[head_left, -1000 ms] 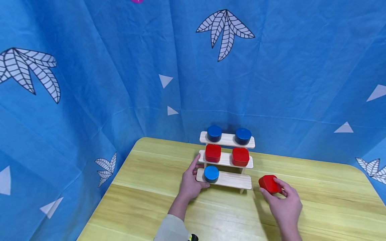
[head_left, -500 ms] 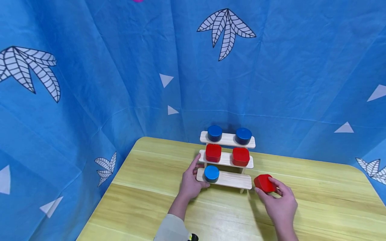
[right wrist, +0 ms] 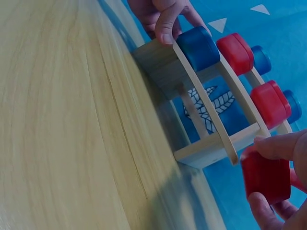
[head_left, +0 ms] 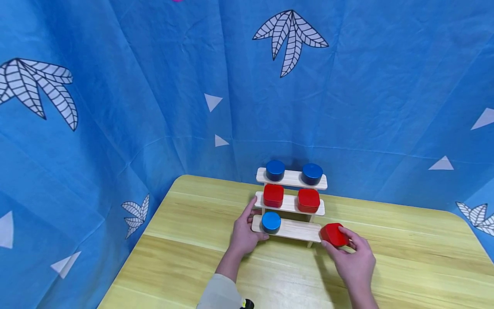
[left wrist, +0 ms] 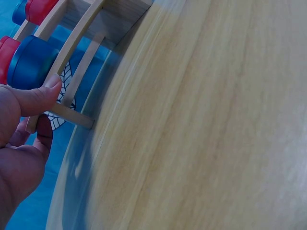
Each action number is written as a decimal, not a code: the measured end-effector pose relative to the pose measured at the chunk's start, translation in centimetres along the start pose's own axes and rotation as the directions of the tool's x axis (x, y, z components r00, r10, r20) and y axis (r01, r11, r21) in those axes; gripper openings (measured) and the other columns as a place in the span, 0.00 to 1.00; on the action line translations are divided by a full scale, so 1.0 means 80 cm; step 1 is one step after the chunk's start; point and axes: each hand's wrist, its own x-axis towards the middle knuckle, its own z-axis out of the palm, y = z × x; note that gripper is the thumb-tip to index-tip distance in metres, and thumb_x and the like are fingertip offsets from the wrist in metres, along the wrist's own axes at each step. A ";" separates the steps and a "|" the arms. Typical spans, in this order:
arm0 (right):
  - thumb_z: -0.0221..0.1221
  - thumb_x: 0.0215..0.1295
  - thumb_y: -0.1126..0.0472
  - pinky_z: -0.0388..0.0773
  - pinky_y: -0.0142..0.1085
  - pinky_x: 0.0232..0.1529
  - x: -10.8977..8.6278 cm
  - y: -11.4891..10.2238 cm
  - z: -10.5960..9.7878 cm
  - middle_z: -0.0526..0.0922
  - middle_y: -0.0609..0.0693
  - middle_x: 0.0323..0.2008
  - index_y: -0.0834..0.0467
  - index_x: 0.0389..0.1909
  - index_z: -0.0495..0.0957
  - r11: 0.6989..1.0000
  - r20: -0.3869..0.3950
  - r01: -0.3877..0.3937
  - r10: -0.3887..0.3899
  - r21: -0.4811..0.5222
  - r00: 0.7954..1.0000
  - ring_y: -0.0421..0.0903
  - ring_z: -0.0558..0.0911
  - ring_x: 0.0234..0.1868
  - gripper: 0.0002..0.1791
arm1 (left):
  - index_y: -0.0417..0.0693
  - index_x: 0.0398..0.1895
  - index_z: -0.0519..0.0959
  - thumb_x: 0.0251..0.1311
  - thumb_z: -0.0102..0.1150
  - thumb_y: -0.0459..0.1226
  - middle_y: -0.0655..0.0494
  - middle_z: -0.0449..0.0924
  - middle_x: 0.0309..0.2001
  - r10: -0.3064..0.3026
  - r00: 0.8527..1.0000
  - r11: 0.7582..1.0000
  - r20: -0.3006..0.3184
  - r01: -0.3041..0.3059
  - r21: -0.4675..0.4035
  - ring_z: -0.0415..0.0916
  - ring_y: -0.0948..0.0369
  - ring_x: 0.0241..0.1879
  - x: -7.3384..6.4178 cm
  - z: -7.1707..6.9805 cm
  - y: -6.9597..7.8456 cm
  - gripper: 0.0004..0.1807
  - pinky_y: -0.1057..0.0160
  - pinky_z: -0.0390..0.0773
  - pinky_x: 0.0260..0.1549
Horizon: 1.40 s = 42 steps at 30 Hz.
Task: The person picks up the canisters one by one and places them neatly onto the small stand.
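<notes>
A small three-step wooden shelf (head_left: pixel 297 230) stands at the table's back. Its left end is gripped by my left hand (head_left: pixel 244 235), thumb on the lowest step in the left wrist view. Between thumb and fingers my right hand (head_left: pixel 356 262) pinches a tilted red square tin (head_left: pixel 334 235), right at the lowest step's right end. On that step's left sits a light blue round tin (head_left: pixel 271 222). The middle step carries two red square tins, one left (head_left: pixel 273 195) and one right (head_left: pixel 308 200). Two dark blue round tins, left (head_left: pixel 275 170) and right (head_left: pixel 311 174), occupy the top step.
The shelf rests on a light wooden table (head_left: pixel 185 240) with rounded back corners. Close behind it hangs a blue curtain (head_left: pixel 270 116) printed with white leaves and triangles. A grey sleeve (head_left: pixel 221 293) covers my left forearm.
My right hand has moved left with the red square tin, bringing it from beside the shelf to the lowest step's right end. The left hand stays in place on the shelf.
</notes>
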 end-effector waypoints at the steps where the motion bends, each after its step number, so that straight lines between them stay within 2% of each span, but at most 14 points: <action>1: 0.80 0.46 0.62 0.72 0.16 0.28 0.000 0.000 0.001 0.76 0.61 0.51 0.62 0.56 0.82 1.000 0.003 0.001 -0.001 -0.005 1.000 0.61 0.79 0.47 0.33 | 0.80 0.75 0.58 0.33 0.76 0.15 0.59 0.74 0.56 0.001 1.000 1.000 -0.001 -0.001 0.003 0.75 0.54 0.51 0.000 0.000 0.000 0.70 0.62 0.83 0.41; 13: 0.80 0.46 0.59 0.72 0.16 0.29 -0.002 -0.004 0.005 0.77 0.61 0.52 0.62 0.57 0.81 1.000 0.023 0.023 -0.022 -0.021 0.999 0.61 0.79 0.46 0.34 | 0.83 0.74 0.58 0.32 0.76 0.14 0.58 0.74 0.56 -0.005 1.000 1.000 0.006 0.006 -0.019 0.75 0.53 0.51 0.000 0.000 0.000 0.71 0.61 0.83 0.40; 21: 0.80 0.46 0.58 0.72 0.17 0.30 -0.003 -0.008 0.008 0.76 0.62 0.54 0.62 0.57 0.81 0.999 0.037 0.024 -0.023 -0.027 0.999 0.60 0.78 0.47 0.34 | 0.83 0.74 0.58 0.32 0.76 0.14 0.59 0.74 0.56 -0.005 1.000 1.000 0.006 0.005 -0.003 0.74 0.53 0.51 0.000 0.000 0.000 0.71 0.61 0.83 0.41; 34: 0.81 0.43 0.61 0.75 0.19 0.30 -0.005 -0.014 0.014 0.77 0.59 0.51 0.61 0.55 0.83 0.997 0.057 0.072 -0.071 -0.015 0.996 0.57 0.78 0.46 0.34 | 0.82 0.75 0.58 0.32 0.76 0.14 0.58 0.74 0.56 -0.001 1.000 1.000 0.011 0.001 -0.002 0.75 0.54 0.51 -0.001 0.000 0.002 0.70 0.62 0.83 0.41; 42: 0.81 0.43 0.61 0.76 0.21 0.32 -0.006 -0.020 0.019 0.76 0.59 0.52 0.61 0.57 0.82 0.998 0.096 0.060 -0.056 -0.031 0.994 0.57 0.78 0.47 0.36 | 0.82 0.75 0.57 0.33 0.76 0.15 0.58 0.74 0.57 -0.002 1.000 1.000 0.011 0.002 0.001 0.75 0.54 0.51 -0.001 -0.001 0.002 0.70 0.62 0.83 0.42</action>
